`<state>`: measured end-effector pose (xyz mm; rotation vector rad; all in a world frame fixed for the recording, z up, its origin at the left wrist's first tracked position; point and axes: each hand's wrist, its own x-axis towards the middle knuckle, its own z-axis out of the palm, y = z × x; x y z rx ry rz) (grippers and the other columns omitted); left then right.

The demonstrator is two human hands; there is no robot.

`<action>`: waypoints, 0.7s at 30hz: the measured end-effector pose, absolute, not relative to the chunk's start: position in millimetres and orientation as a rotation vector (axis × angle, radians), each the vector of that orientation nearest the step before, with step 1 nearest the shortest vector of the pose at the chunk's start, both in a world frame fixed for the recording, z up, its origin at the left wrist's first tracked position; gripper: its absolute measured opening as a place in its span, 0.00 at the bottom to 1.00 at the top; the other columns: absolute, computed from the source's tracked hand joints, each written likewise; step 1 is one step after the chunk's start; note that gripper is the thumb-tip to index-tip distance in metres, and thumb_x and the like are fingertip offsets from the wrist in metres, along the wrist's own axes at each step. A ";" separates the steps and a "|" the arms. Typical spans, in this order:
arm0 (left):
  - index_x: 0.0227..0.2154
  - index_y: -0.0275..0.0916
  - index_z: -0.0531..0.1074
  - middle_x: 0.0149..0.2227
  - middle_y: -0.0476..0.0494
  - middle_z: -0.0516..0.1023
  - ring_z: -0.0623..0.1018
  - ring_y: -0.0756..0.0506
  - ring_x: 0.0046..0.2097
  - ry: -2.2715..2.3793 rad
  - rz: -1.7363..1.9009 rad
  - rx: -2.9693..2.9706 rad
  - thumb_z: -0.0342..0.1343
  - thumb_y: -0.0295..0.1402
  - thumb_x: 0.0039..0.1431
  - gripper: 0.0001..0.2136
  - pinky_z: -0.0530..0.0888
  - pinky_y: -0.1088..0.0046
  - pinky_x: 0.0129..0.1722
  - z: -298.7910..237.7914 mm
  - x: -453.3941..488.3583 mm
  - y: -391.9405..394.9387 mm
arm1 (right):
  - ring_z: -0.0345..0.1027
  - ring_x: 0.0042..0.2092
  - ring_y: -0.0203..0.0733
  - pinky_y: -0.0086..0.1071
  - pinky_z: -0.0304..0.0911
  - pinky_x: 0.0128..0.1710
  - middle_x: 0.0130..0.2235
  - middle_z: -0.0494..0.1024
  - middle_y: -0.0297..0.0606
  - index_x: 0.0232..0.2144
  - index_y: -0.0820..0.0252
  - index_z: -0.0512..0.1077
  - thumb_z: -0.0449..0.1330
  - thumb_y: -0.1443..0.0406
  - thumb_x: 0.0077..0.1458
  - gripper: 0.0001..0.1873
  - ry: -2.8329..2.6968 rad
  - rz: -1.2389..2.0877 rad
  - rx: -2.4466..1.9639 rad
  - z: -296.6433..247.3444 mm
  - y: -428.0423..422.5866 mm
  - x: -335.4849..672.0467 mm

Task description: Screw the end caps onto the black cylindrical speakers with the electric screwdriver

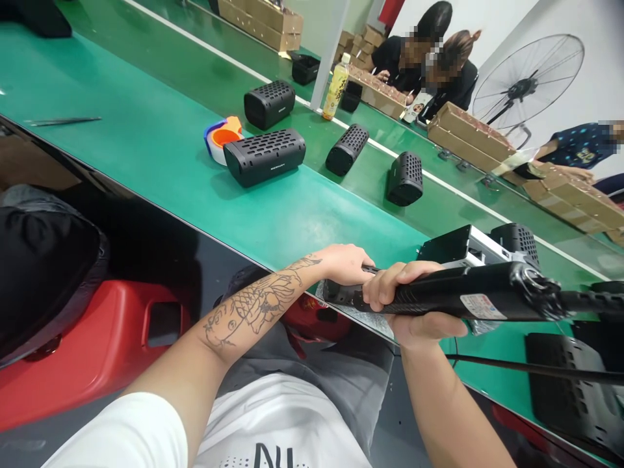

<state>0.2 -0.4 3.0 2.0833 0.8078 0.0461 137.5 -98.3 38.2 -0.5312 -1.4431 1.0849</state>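
My right hand [414, 302] is wrapped around the black barrel of a powered screwdriver [468, 299], held level over the table edge with its cable end to the right. My left hand [344, 263], on a tattooed forearm, rests on the tool's left end with fingers curled over it, above a black part [336, 296] lying on a silvery bag at the edge. Just behind the tool stands a half-open black speaker housing [453, 247] with a white inner frame.
Several black grille speakers [266, 156] lie on the green conveyor [146, 130], beside an orange tape dispenser [221, 136]. A tea bottle [336, 88], cardboard boxes [468, 133] and other seated people are across the belt. A fan [529, 81] stands far right; a red stool [97, 344] left.
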 end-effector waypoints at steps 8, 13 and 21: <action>0.66 0.47 0.86 0.68 0.42 0.85 0.85 0.33 0.67 0.852 0.224 2.027 0.60 0.45 0.76 0.22 0.81 0.58 0.65 -16.6 0.3 -7.1 | 0.70 0.25 0.40 0.36 0.73 0.29 0.27 0.74 0.33 0.42 0.57 0.78 0.77 0.30 0.56 0.39 -1.409 1.095 -0.655 20.7 -110.7 140.5; 0.78 0.40 0.75 0.79 0.27 0.70 0.78 0.28 0.75 0.623 0.632 2.035 0.75 0.49 0.63 0.43 0.76 0.51 0.76 -71.2 -33.6 -32.8 | 0.70 0.25 0.40 0.35 0.72 0.28 0.27 0.74 0.33 0.52 0.49 0.85 0.69 0.27 0.63 0.38 -1.321 0.959 -0.578 52.9 -118.6 165.3; 0.79 0.40 0.69 0.77 0.28 0.69 0.73 0.27 0.79 0.931 0.818 1.936 0.79 0.40 0.51 0.52 0.70 0.49 0.82 -103.5 -43.4 -12.3 | 0.55 0.20 0.40 0.39 0.61 0.22 0.25 0.60 0.34 0.52 0.43 0.85 0.61 0.17 0.54 0.47 -0.962 0.662 -0.779 55.6 -155.3 288.7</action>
